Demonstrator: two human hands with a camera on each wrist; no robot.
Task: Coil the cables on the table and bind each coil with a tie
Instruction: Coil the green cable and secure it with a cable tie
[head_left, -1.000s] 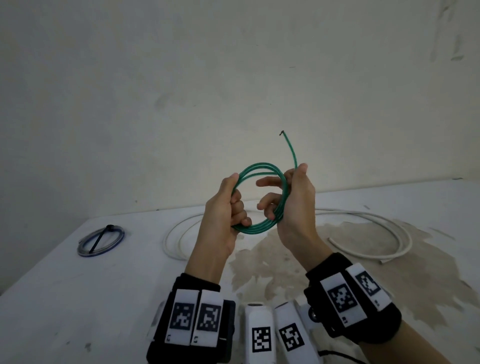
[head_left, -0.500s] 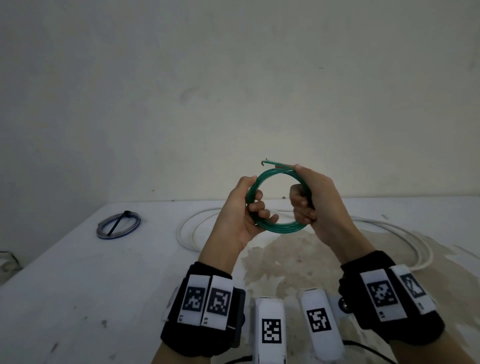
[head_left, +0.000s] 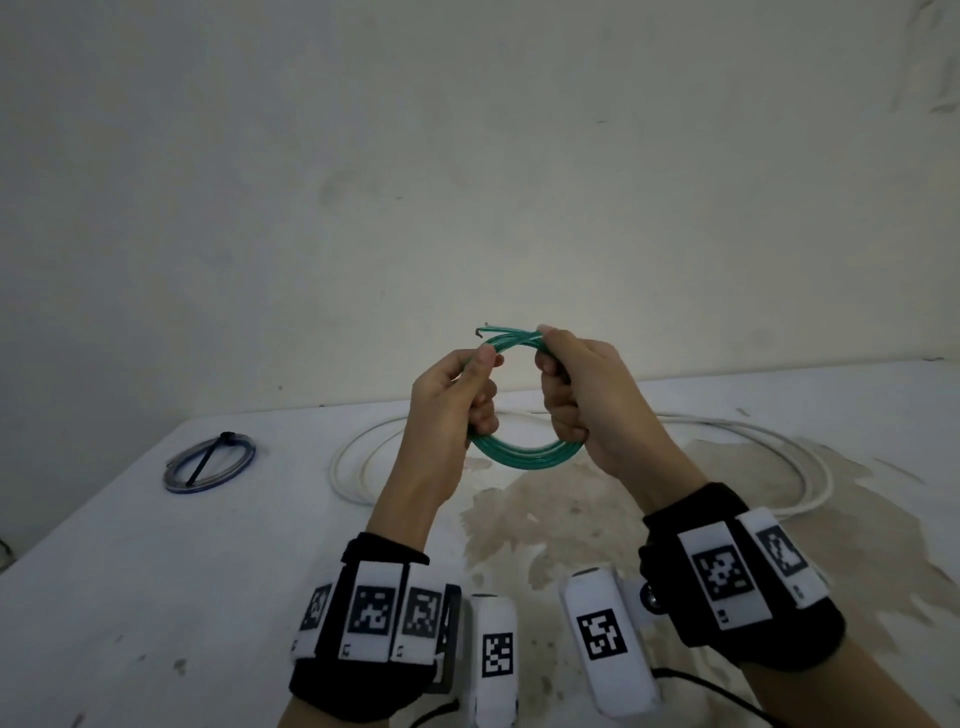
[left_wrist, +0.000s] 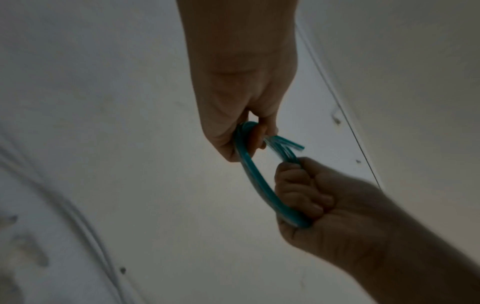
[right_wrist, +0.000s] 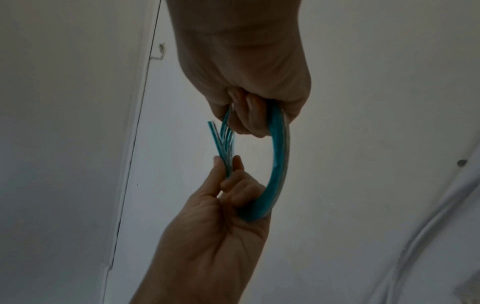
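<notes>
We hold the green cable coil (head_left: 519, 451) up in the air between our two hands, above the table (head_left: 130, 571) and clear of it. Our left hand (head_left: 452, 410) grips the coil's left side, thumb on top and fingers curled through the ring. Our right hand (head_left: 587, 400) grips the right side the same way, fingers wrapped round the bundled turns. The coil's bare lower arc hangs between the two hands. At the top, a loose end of the green cable pokes out leftward from under our right thumb and crosses above the left thumb; from the wrist views several strands fan apart there, between the two grips.

Beyond our hands a white cable (head_left: 779, 457) lies on the table in a wide, loose loop, reaching out to the right of our right hand and partly over a brownish stain (head_left: 571, 519). Well to the left of our left hand lies a small bluish coil (head_left: 210, 464) with a black tie (head_left: 205, 457) across it.
</notes>
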